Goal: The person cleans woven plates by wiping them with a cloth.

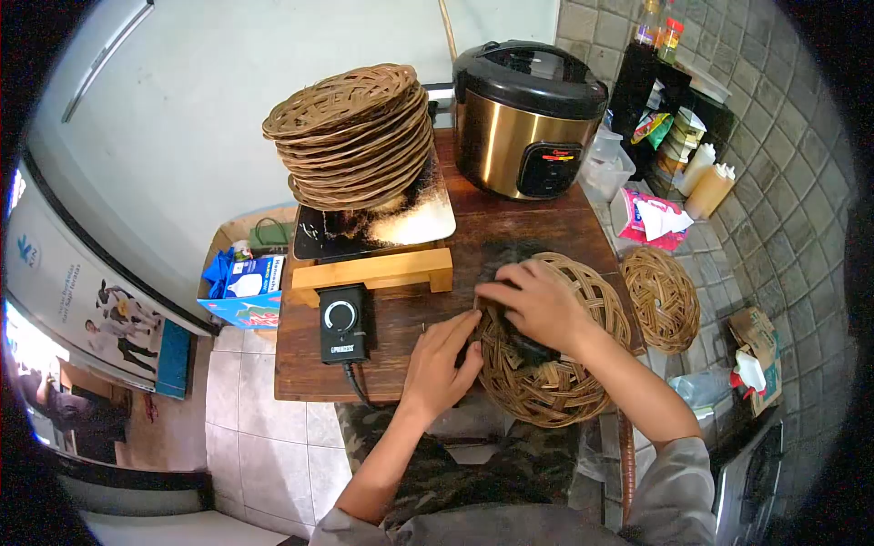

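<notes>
A round woven wicker plate (555,396) lies at the front right of the wooden table, overlapping another woven plate (601,296) behind it. My left hand (446,355) touches the near plate's left rim, its fingers together; whether they grip the rim is unclear. Over the plate's upper part is my right hand (537,305), fingers bent and spread. Something dark lies beneath it, largely hidden by the hand. A tall stack of similar wicker plates (355,136) stands on a metal griddle (410,218) at the back left.
Behind the plates stands a gold and black rice cooker (523,118). A black control dial (341,318) with a cable sits at the table's (309,378) left. On the tiled counter at right are a wicker plate (660,300), sauce bottles (710,189), a tissue pack (651,218) and a spray bottle (715,387).
</notes>
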{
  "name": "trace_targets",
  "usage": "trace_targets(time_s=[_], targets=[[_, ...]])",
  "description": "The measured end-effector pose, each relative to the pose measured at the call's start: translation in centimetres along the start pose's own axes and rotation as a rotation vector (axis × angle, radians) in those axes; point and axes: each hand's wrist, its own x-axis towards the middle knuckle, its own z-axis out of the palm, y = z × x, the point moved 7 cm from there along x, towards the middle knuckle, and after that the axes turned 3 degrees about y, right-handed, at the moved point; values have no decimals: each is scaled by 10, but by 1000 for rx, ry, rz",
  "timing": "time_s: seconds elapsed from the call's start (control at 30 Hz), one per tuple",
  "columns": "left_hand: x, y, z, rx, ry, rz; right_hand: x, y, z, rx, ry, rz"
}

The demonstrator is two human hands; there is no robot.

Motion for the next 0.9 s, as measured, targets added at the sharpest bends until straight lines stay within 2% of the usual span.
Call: trace_targets(time_s=[0.07,0.1,0.17,0.27,0.3,0.4,0.5,0.63,0.73,0.83,0.9], targets=[[-1,1,0,-6,7,-5,0,17,-6,-110,91,168],[-1,1,-1,-9,14,-8,-1,24,-7,-114,91,167],[0,4,-1,-23,13,-10,-5,51,-19,-217,139,433],[-2,4,-1,-6,9,2,-10,71,-23,-168,238,500],[-3,4,0,23,-2,22,-11,69,-23,-170,237,499],[-3,4,0,15,14,51,-3,26,-10,63,162,54],[-3,1,-1,11,22,18,0,-1,0,309,11,-46],[-3,3,-5,54,56,43,-1,-2,4,246,14,-53],[-4,2,-4,-18,53,-16,-2,25,-2,-155,108,92],[-3,5,-4,8,83,-2,-6,59,-16,-301,186,323],[-2,8,-4,2,91,8,-7,75,-27,-289,240,430]])
